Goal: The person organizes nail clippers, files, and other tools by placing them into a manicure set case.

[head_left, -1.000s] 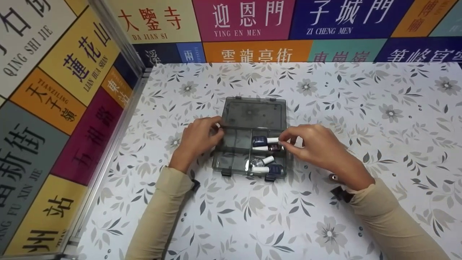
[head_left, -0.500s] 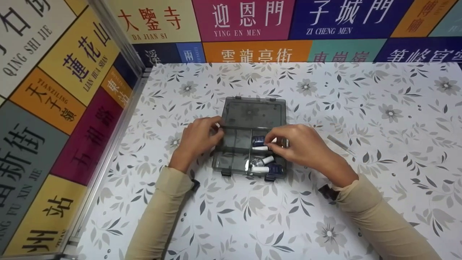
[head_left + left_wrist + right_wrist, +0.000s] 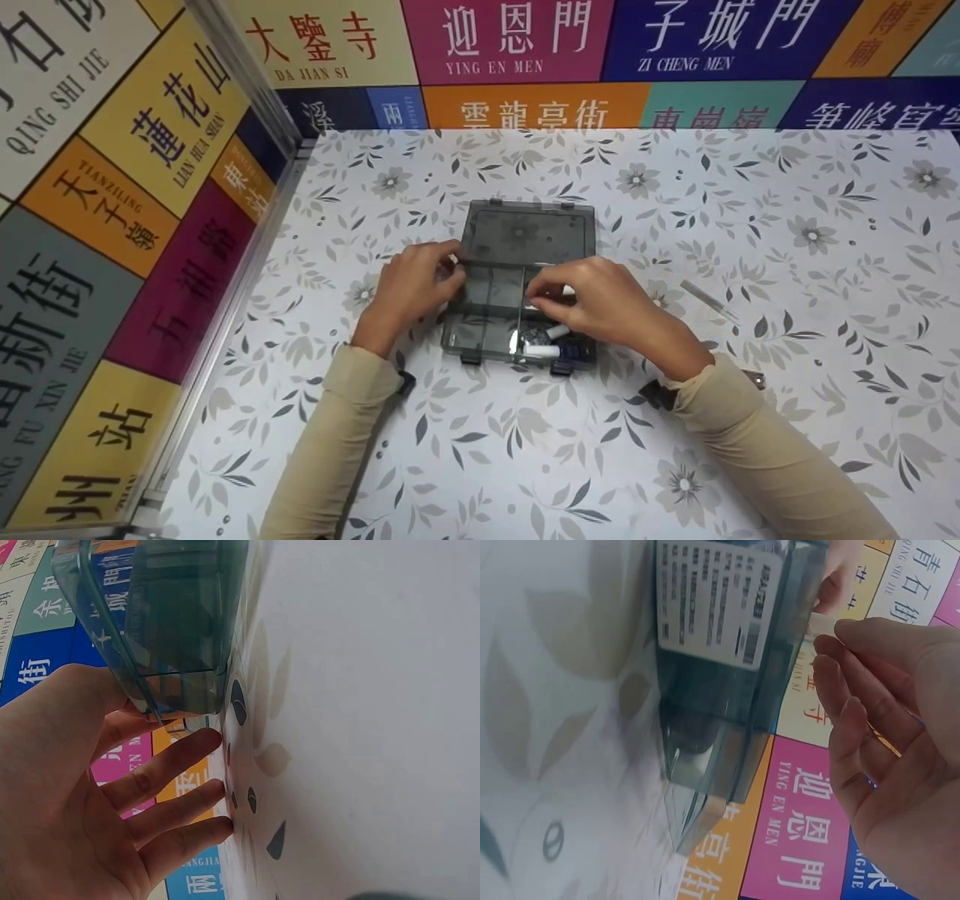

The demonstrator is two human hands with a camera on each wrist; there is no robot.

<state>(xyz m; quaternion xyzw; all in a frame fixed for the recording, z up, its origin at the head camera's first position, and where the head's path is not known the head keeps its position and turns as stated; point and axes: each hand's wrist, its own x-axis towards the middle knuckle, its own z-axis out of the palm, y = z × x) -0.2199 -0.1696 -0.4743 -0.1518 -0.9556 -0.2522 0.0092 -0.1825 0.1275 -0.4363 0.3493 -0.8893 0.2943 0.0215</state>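
In the head view, the smoky clear box [image 3: 484, 289] lies with its lid folded back. My left hand [image 3: 409, 289] rests at its left side; the left wrist view shows the thumb side of the hand [image 3: 112, 780] against the box [image 3: 180, 622], the other fingers extended to the table. My right hand [image 3: 611, 300] is over the upper right compartment, thumb and forefinger by the divider. In the right wrist view, this hand [image 3: 892, 742] pinches a small pale see-through piece [image 3: 823, 624], mostly hidden. Below it lie nail polish bottles with white caps [image 3: 541, 350].
On the flowered table [image 3: 525, 450], a clear strip [image 3: 709, 301] lies right of the box and a small metallic item [image 3: 754, 379] shows beside the right sleeve. Panels with large characters [image 3: 517, 37] stand behind and to the left.
My right hand has moved left from the box's right edge to the divider, covering the upper right bottles. The clear strip is uncovered. My left hand and the box stay put.
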